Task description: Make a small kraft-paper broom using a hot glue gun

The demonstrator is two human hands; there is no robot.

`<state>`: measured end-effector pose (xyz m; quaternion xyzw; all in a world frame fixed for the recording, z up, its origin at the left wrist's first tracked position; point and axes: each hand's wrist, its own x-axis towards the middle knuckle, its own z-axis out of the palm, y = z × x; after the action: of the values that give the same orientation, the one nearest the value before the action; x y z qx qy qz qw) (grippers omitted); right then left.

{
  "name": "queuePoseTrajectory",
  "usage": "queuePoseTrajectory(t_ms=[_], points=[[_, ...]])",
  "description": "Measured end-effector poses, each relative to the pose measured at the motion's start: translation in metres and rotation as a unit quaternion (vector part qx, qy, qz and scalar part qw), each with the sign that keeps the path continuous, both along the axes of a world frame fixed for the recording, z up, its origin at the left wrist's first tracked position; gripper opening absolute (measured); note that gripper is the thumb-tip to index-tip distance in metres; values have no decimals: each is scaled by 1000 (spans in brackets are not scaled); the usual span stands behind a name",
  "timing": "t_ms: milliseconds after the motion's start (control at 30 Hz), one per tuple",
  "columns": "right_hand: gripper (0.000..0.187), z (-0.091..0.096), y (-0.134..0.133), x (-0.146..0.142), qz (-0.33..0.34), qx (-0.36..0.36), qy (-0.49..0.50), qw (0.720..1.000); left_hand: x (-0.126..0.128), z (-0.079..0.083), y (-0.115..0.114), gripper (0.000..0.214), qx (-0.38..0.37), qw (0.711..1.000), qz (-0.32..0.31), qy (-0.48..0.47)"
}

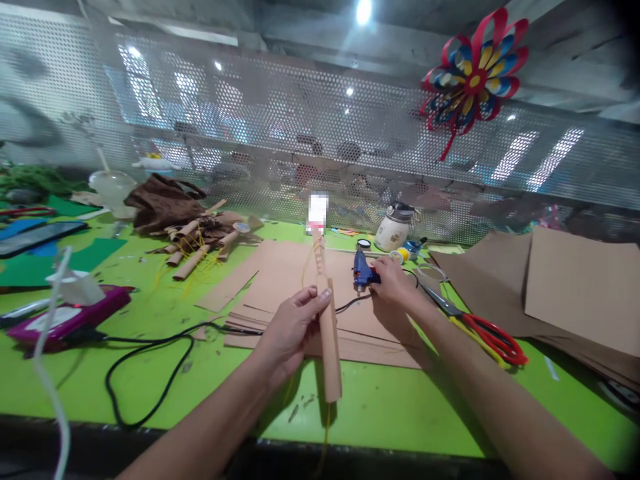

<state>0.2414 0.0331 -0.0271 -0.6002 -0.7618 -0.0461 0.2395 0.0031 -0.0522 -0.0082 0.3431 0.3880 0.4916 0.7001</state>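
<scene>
My left hand (293, 327) is closed around a long brown cardboard piece (332, 363), its thumb pressed on the front. The piece looks rolled or folded lengthwise, and a narrower notched strip (321, 257) runs up from it to a pixelated white patch. Yellow string (327, 427) dangles from its lower end. To the right, my right hand (393, 281) grips the handle of a blue hot glue gun (360, 267), whose nozzle points down over the cardboard sheets (380, 340). Fingers partly hide the handle.
Red-handled scissors (493, 337) and a white flask (394, 228) stand right of centre. Larger cardboard sheets (583, 287) cover the right side. Brown rolled pieces (193, 260) lie at the left. A black cable (150, 338) loops from a purple power strip (70, 317).
</scene>
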Motion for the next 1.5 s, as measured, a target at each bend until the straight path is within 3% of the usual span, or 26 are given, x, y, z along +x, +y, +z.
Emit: queuePoseTrajectory(t_ms=[133, 200, 267, 400, 500, 733, 800, 1000, 1133, 1367, 1500], points=[[25, 19, -40, -21, 11, 28, 52, 998, 1, -1, 0, 26, 10, 1000, 5, -9], [20, 28, -64, -36, 51, 0, 90, 995, 1, 0, 0, 27, 21, 1000, 5, -17], [24, 33, -86, -50, 138, -130, 224, 956, 1, 1, 0, 29, 28, 999, 5, -26], [32, 25, -115, -72, 182, -257, 369, 874, 2, 2, 0, 28, 37, 998, 32, -34], [29, 14, -126, -84, 185, -288, 434, 833, 2, 1, 1, 27, 47, 997, 54, -29], [27, 9, -132, -94, 127, -307, 510, 793, 1, 4, -3, 23, 76, 995, 54, -16], [29, 10, -133, -93, 127, -302, 517, 791, 1, 6, -4, 22, 85, 995, 49, -12], [33, 11, -139, -82, 111, -237, 519, 814, 0, 11, -7, 21, 95, 994, 42, -23], [39, 9, -140, -73, 101, -231, 497, 830, 0, 11, -7, 20, 95, 994, 42, -31], [37, 6, -150, -54, 102, -242, 487, 833, -1, 11, -2, 19, 84, 995, 33, -42], [26, 4, -162, -46, 93, -259, 514, 812, -1, 12, 0, 17, 75, 995, 21, -55]])
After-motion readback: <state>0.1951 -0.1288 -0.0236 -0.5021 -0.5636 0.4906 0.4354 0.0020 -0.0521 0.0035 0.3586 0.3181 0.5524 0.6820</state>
